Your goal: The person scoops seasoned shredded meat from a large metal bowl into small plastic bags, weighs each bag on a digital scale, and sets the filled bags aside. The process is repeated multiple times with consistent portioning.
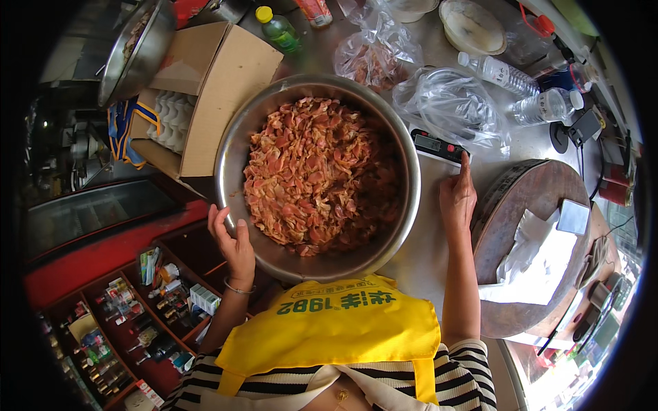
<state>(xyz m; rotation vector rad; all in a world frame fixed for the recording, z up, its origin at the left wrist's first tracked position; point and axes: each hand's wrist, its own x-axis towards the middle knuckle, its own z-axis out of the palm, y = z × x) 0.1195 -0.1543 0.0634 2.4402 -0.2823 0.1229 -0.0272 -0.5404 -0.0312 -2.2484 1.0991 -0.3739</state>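
Note:
A large stainless steel basin [407, 216] stands before me, holding a heap of raw sliced meat [308, 174] with a reddish, moist look. At its lower left rim is my left hand [236, 251], fingers apart and palm towards the steel; whether it presses on the rim is hard to tell. My right hand [457, 200] has its index finger stretched out onto the button end of a digital scale's panel [434, 145], the other fingers curled in. Much of the scale is hidden by the basin and by a clear plastic bag [452, 103].
A cardboard box [226, 97] with egg trays [172, 118] adjoins the basin's left. Bagged meat [378, 61] and a green bottle [280, 33] lie beyond. Water bottles [501, 72] stand far right. A round chopping block [493, 246] carries paper [537, 262] and a phone-like slab [572, 217].

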